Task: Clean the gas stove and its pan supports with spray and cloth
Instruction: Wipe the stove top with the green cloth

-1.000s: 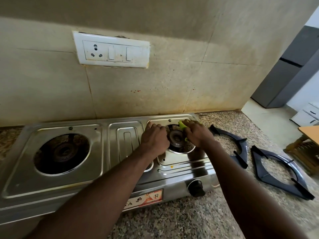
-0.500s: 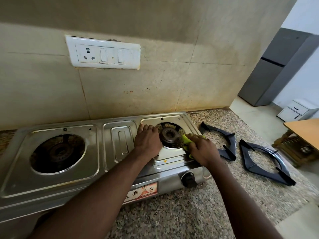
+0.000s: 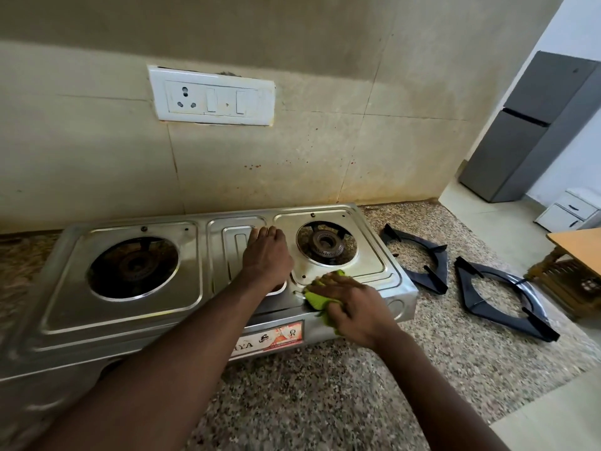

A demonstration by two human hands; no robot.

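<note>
the right hand (image 3: 353,309) pressed the green cloth (image 3: 317,297) on the stove's (image 3: 65,320) near right edge, fingers curled over it — the right burner (image 3: 325,244) lay just beyond. the left hand (image 3: 268,255) rested flat to its left, fingers together.

Bare table (image 3: 292,402) lies open before the stove (image 3: 130,320); the wall (image 3: 325,157) stands close behind it. To its right the near pan support (image 3: 426,283) and the far pan support (image 3: 507,320) lie flat, a bare strip between them; the left hand (image 3: 268,255) and the right hand (image 3: 354,307), gripping a cloth (image 3: 320,299), cover the stove's middle and right front.

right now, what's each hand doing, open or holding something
Left hand: open, resting on the stove, holding nothing.
Right hand: grips the green cloth on the stove's front edge.
</note>
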